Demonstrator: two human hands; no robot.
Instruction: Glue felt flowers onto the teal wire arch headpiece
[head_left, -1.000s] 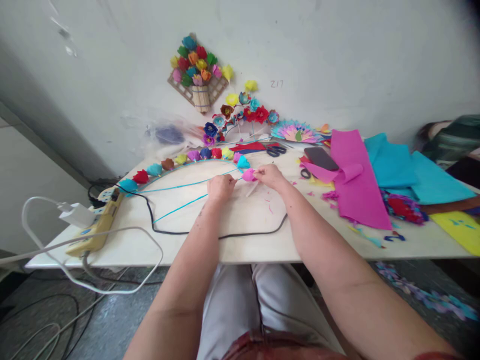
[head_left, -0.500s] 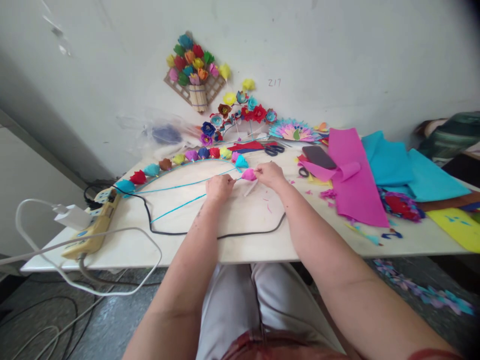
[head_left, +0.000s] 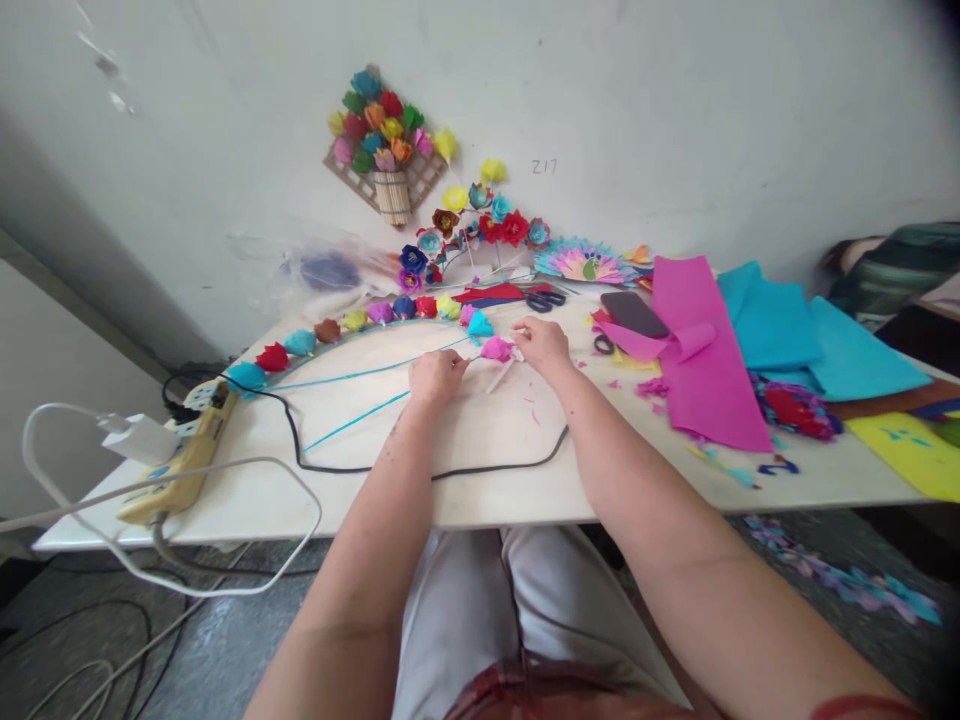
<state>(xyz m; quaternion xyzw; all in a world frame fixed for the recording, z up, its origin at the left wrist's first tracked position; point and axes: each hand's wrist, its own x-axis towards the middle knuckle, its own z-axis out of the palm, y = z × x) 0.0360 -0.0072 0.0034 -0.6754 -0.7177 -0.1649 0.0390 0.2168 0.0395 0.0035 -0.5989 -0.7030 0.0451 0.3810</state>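
Note:
A pink paper flower [head_left: 495, 348] sits at the end of a thin blue-wrapped stem [head_left: 360, 418], which slants up from the lower left. My left hand [head_left: 437, 377] pinches this stem just left of the flower. Right of the petals, my right hand [head_left: 543, 346] has its fingers drawn together; what is between them, if anything, is too small to make out. A slim white stick [head_left: 499, 378] lies on the table under the flower. Behind my hands, a curved garland of paper flowers [head_left: 355, 320] arches across the table, a blue flower [head_left: 480, 324] at its near right end.
A yellow power strip [head_left: 184, 460] with a white charger [head_left: 141, 438] and cables occupies the left side. A black cord [head_left: 495, 470] crosses in front. On the right lie pink paper [head_left: 709, 370], blue paper [head_left: 772, 325] and a phone [head_left: 634, 313]. Scissors [head_left: 544, 300] lie behind.
My right fingers have come slightly up and off the flower's tip, and its petals look looser. My left hand keeps its pinch on the stem.

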